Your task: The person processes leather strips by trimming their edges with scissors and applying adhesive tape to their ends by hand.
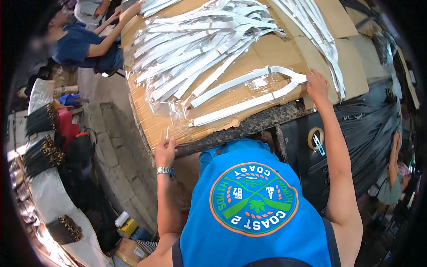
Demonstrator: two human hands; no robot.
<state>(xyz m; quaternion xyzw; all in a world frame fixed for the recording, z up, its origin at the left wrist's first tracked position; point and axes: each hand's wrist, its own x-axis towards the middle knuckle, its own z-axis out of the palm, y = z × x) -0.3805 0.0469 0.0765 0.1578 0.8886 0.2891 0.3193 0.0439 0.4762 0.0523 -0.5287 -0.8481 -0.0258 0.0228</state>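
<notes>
My right hand (317, 88) is closed on the joined end of a pair of white suspenders (231, 86), at the right of the cardboard-covered table. Its two straps spread leftward across the cardboard (267, 51), with shiny clear plastic about them. Near the table's front left corner, my left hand (165, 152) is pinched, with a watch on the wrist. A thin pale sliver sticks up from its fingertips; I cannot tell what it is. Clear plastic lies just above that hand. Beyond the single pair, a heap of white suspenders (191, 49) in clear sleeves covers the table.
More white straps (311, 33) lie along the right. Beside my right arm, a tape roll (309, 139) and light blue snips (318, 146) rest on a black surface near black straps (369, 133). One person (78, 46) works at far left; another (389, 189) is at right.
</notes>
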